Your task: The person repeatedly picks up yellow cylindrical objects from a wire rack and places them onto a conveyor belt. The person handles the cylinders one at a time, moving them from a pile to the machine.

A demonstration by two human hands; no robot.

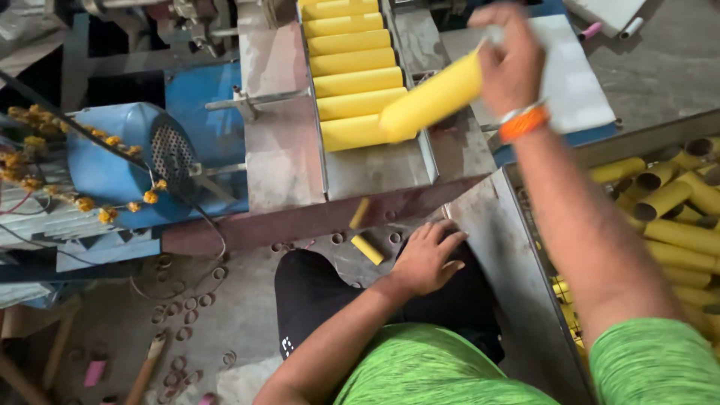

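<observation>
Several small yellow flowers (105,214) are strung across a blue motor housing (120,161) at the far left, and cut cardboard rings (184,307) are scattered over the floor below it. Further right, a metal feed tray (375,169) is filled with a row of yellow tubes (352,60), each laid crosswise, one behind the other up the chute. Beneath the tray's front edge, two short yellow tube offcuts (367,249) are seen lying on the floor. The left hand (427,259) is rested flat on the dark-clad knee, fingers loosely spread, with nothing held in it. Above, the right hand (510,60), marked by an orange wristband (523,122), is closed around the upper end of a yellow cardboard tube (431,101). That tube is held over the lower end of the tray, just above the nearest tube in the row; its long axis is slanted, with the free end pointed down and to the left and the gripped end raised to the right. At the far right, a metal bin (525,247) is heaped with more hollow yellow tubes (675,202), lying at mixed angles.
</observation>
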